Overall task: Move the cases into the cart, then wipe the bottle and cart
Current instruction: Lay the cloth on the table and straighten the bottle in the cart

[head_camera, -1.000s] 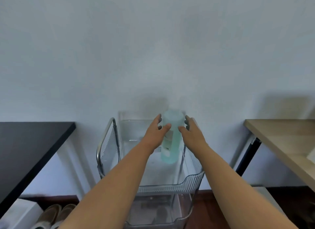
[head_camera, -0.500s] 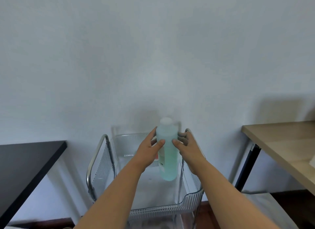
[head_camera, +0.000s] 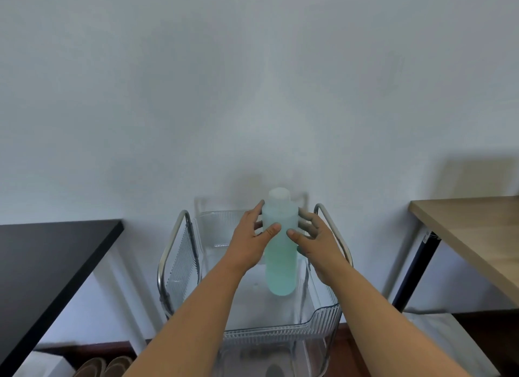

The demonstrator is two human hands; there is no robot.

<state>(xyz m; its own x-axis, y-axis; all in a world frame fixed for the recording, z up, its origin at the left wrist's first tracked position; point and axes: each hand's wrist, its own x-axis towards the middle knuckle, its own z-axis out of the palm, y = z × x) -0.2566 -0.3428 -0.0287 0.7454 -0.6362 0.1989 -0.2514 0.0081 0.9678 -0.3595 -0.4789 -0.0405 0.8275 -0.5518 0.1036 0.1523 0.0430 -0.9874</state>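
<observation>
Partly hidden by both hands, bottle label unreadable.

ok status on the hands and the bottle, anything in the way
Left hand and right hand both gripping the bottle. Bottle upright over the cart top tray. No cases or cloth visible; nothing blocking.

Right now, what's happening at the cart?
A person holds a pale green bottle upright with both hands, the left hand and right hand wrapped around its upper half from either side. The bottle is over the top tray of a clear cart with metal side handles, standing against the wall between a black table and a wooden table. No cases or cloth are in view.
</observation>
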